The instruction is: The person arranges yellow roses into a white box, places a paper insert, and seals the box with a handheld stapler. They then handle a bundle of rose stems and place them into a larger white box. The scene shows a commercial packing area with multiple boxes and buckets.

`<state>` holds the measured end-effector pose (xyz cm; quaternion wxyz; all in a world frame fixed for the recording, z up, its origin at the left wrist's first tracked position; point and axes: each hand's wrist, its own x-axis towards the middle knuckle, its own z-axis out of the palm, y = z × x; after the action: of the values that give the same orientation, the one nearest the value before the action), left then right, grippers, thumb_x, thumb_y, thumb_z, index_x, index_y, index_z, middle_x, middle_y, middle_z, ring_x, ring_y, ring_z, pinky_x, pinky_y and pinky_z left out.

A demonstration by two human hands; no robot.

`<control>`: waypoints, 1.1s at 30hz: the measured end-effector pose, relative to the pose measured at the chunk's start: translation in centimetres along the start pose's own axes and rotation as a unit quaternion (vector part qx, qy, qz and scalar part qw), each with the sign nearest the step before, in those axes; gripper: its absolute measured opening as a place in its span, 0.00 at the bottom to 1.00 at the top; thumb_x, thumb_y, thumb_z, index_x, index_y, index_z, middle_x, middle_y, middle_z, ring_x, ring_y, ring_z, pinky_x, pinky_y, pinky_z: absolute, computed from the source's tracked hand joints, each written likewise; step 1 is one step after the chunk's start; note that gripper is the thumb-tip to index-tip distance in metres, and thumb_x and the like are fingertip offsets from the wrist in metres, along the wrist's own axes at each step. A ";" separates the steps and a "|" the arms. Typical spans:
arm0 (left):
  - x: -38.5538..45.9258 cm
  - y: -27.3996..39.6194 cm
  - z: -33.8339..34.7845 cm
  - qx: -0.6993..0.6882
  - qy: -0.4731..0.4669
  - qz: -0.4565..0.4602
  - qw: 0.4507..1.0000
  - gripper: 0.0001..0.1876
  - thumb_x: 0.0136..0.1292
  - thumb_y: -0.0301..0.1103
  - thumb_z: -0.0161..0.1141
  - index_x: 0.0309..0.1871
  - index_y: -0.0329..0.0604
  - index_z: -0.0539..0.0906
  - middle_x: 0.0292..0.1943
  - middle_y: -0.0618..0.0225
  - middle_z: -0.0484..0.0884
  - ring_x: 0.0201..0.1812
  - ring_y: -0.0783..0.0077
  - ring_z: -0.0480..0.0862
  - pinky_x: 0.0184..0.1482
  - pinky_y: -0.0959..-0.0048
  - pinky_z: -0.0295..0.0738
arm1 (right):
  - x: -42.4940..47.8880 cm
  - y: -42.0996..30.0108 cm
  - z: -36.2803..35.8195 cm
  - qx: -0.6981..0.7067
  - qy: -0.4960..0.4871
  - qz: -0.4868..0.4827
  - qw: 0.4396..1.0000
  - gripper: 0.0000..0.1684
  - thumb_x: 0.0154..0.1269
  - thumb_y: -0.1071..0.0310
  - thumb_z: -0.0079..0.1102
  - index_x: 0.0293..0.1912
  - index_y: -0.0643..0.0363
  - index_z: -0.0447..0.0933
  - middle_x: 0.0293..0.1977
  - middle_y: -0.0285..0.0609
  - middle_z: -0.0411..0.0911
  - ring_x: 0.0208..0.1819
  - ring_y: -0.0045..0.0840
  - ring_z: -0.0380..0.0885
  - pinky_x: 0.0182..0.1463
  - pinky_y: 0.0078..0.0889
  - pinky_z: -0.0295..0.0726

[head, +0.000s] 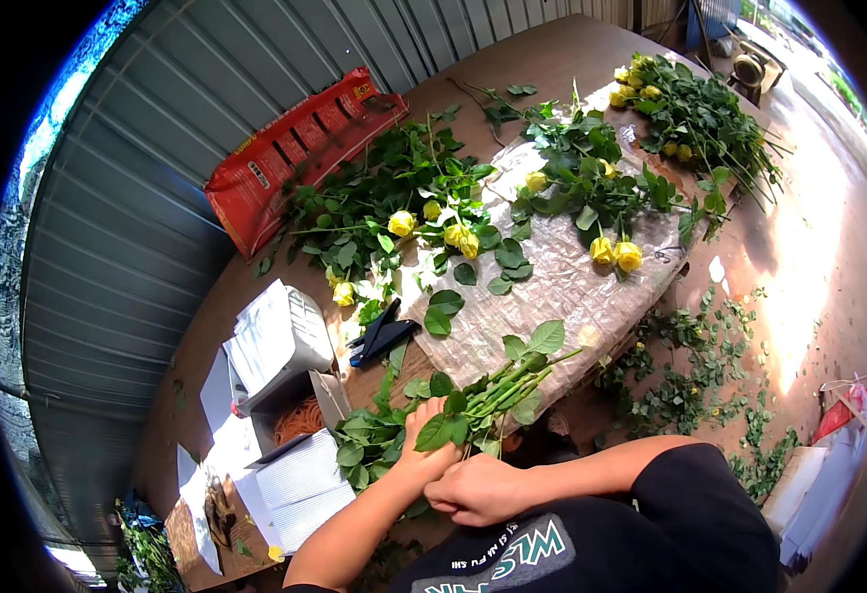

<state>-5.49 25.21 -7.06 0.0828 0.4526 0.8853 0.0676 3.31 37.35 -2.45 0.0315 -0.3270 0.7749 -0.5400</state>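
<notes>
My left hand [426,445] is closed around a bundle of green rose stems [504,393]. The cut ends point up and right over the table edge, and the leafy part [363,437] lies to the left. No blooms of this bundle show. Just below, my right hand [474,489] is curled into a fist against the left wrist; whether its fingers hold something is hidden. A black stapler [381,337] rests past the bundle. To the left stands a box [329,396] with orange rubber bands [300,421] in it.
Cut yellow roses [402,222] lie across the table and its woven plastic sheet [552,278], with another pile [700,118] at the far right. White paper sheets [263,333] fill a basket at left. A red bag [300,156] leans by the metal wall. Leaves [700,370] litter the floor.
</notes>
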 end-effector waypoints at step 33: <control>-0.5 -0.8 -0.5 -0.054 -0.011 -0.004 0.998 0.16 0.47 0.40 0.58 0.36 0.40 0.74 0.35 0.56 0.74 0.38 0.55 0.75 0.37 0.60 0.68 | 1.2 0.6 -10.2 0.101 -0.106 0.268 0.952 0.13 0.52 0.60 0.52 0.27 0.60 0.65 0.20 0.44 0.70 0.26 0.32 0.72 0.31 0.34 0.69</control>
<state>-5.91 24.29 -6.67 0.1176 0.4443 0.8813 0.1102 -1.99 45.15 1.65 0.2893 -0.1579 0.7677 -0.5496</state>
